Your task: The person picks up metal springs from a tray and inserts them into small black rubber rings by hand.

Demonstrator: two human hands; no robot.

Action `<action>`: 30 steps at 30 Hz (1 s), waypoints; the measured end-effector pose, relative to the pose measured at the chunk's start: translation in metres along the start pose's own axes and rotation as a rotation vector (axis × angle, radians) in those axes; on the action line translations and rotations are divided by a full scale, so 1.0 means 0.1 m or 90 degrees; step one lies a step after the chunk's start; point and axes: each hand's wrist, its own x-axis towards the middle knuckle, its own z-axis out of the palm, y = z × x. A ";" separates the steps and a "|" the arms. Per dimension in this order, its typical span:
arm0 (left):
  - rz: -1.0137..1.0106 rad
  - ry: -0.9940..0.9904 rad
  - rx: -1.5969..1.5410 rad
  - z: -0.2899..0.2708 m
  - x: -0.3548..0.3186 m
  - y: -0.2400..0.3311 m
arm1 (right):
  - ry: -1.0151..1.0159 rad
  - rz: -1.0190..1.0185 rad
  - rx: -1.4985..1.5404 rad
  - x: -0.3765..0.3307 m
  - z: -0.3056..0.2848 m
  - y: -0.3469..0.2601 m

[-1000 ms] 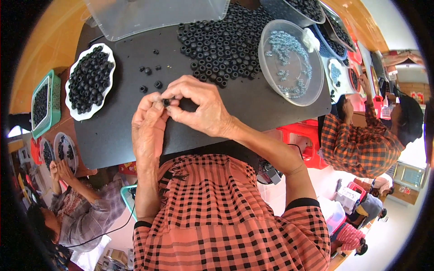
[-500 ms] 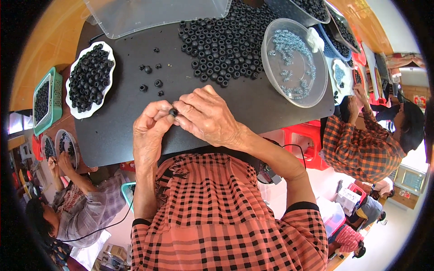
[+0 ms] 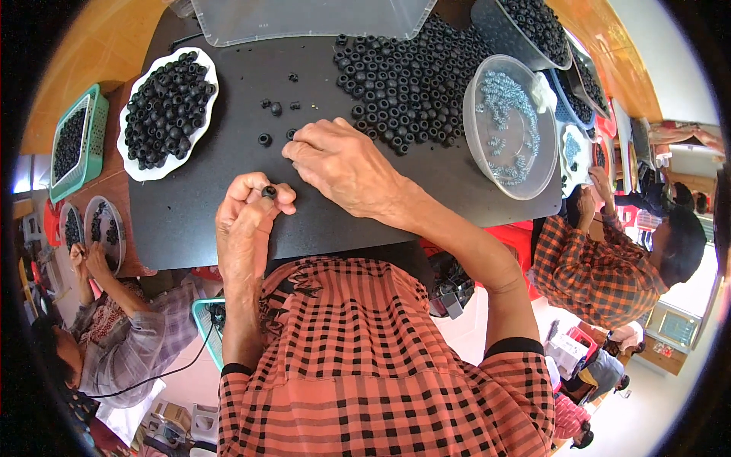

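My left hand (image 3: 242, 213), over the table's near part, pinches a small black round hollow plastic piece (image 3: 269, 192) between thumb and fingers, its hole facing up. To the right and a little farther off, my right hand (image 3: 335, 164) is low over the table with its fingers curled together. Its fingertips point down and are mostly hidden, so what they hold does not show. Right by them lies a loose black piece (image 3: 291, 133), with another round black piece (image 3: 264, 139) to the left. A few smaller black parts (image 3: 276, 109) are scattered farther back.
A large spread of black hollow pieces (image 3: 403, 84) covers the far table. At right stands a clear bowl (image 3: 519, 190) with small metal springs (image 3: 499, 99). A white scalloped plate (image 3: 151, 175) heaped with black pieces is at left. Co-workers (image 3: 609, 259) sit at both sides.
My right hand has left the piece held in my left hand and moved to the loose parts on the table. The left hand keeps its pinch. The view has shifted slightly.
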 end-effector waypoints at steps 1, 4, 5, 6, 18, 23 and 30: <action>0.001 0.000 -0.003 0.00 0.00 0.00 | -0.002 -0.001 -0.001 0.01 0.03 0.01; -0.001 0.005 0.001 0.01 -0.01 0.00 | -0.004 -0.012 -0.061 0.02 0.07 0.02; -0.004 0.010 0.002 0.03 0.00 0.01 | -0.015 0.006 -0.066 0.01 0.04 0.00; -0.008 0.013 0.004 0.05 0.00 0.01 | -0.024 0.024 -0.072 0.00 0.02 -0.03; 0.006 -0.065 0.023 0.29 0.15 -0.13 | 0.143 0.080 -0.146 -0.22 -0.24 0.01; 0.014 -0.084 0.046 0.26 0.15 -0.13 | 0.245 0.141 -0.122 -0.56 -0.80 0.04; 0.045 -0.089 0.092 0.23 0.13 -0.15 | 0.252 0.366 -0.134 -1.30 -1.55 0.65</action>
